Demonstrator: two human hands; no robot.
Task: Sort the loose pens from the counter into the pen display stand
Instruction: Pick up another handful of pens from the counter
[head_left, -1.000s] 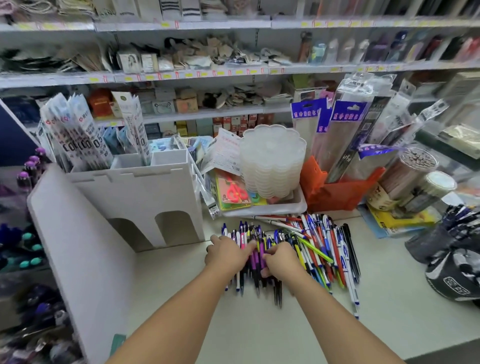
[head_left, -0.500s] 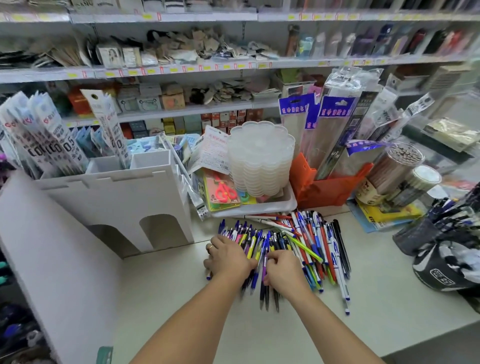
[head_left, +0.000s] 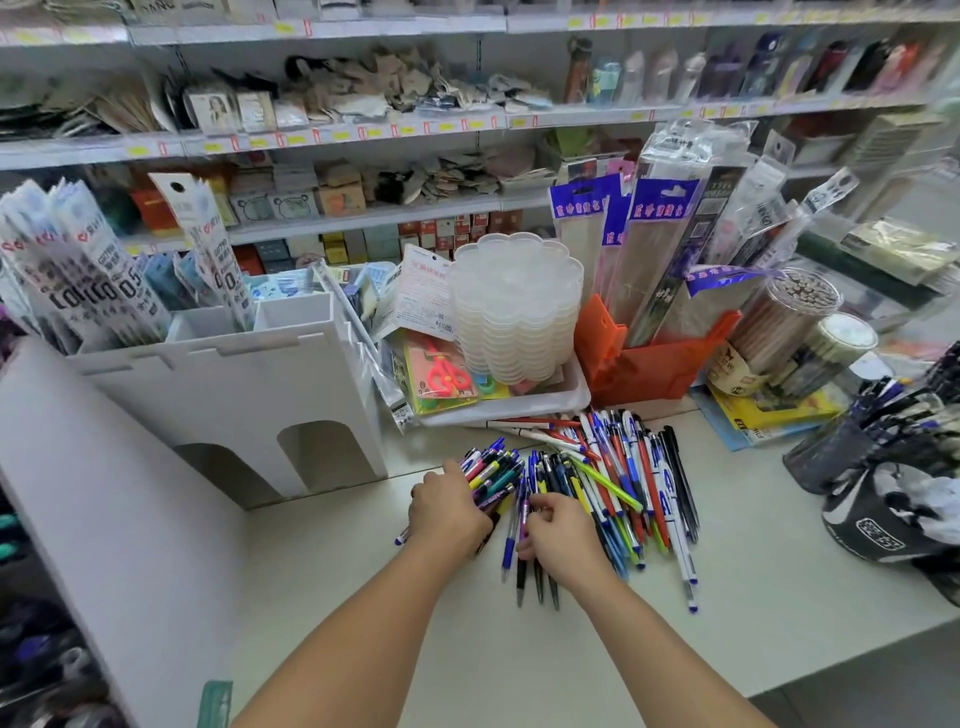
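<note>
A heap of loose pens in many colours lies on the pale counter. My left hand grips a bunch of pens at the heap's left edge, fingers curled round them. My right hand rests on the near side of the heap, fingers curled into several blue and black pens. A white pen display stand with two arched openings stands to the left; its top compartments hold packaged refills.
A white tray with stacked clear palettes sits behind the pens, an orange bin to its right. Cups of pens and a black cap crowd the right. A white side panel walls the left.
My left hand has drawn a bunch of pens away from the heap's left side and closed round it. My right hand has shifted a little toward me in the pile. The view swung left.
</note>
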